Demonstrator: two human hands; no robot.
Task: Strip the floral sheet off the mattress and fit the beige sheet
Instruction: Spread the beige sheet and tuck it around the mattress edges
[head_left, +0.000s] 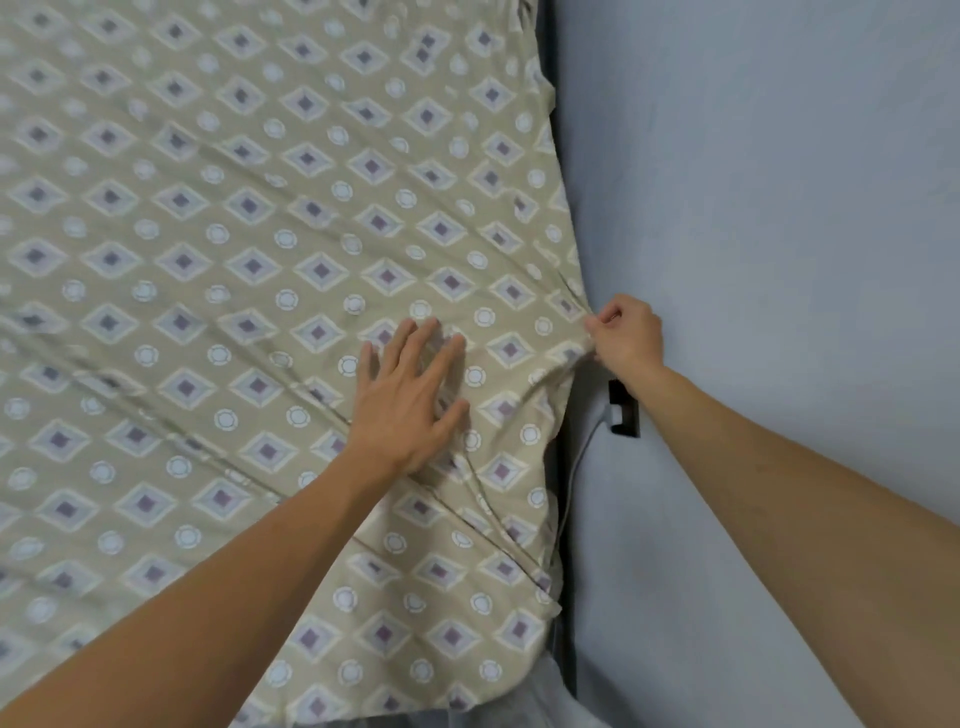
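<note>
While pinched, beige sheet (249, 249) edge in right grip (626, 338)

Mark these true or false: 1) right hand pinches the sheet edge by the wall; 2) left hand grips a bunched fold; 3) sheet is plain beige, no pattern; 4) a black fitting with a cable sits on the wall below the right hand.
1. True. The right hand pinches the edge of the beige sheet next to the wall.
2. False. The left hand lies flat on the sheet, fingers spread and straight.
3. False. The sheet carries diamonds and circles.
4. True. The black fitting is on the wall just under the right wrist, with the cable running down from it.
</note>
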